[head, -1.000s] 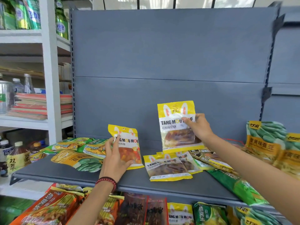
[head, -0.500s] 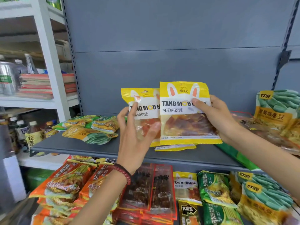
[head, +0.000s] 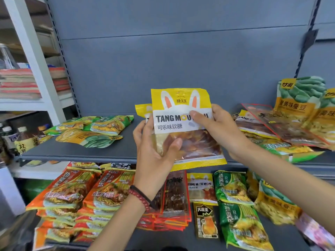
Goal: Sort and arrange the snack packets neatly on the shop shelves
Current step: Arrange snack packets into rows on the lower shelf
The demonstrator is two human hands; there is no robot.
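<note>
A yellow Tang Mou Mou gummy packet [head: 181,107] with rabbit ears is held upright in front of the grey upper shelf [head: 116,151]. A second yellow packet [head: 142,110] sits stacked behind it, only its top left corner showing. My left hand [head: 154,151] grips the pair from the lower left, thumb across the clear window. My right hand [head: 215,131] pinches the front packet's right side, thumb on the label.
Green and yellow snack packets [head: 90,131] lie on the upper shelf's left; bean packets [head: 301,98] and a red-edged packet [head: 282,125] crowd its right. The lower shelf holds orange noodle packets [head: 72,192], red packets [head: 174,194], green packets [head: 235,214]. A white rack [head: 34,57] stands left.
Both hands have brought the two yellow packets together into one stack, the left one now behind the right one. The view has tilted lower, showing more of the lower shelf.
</note>
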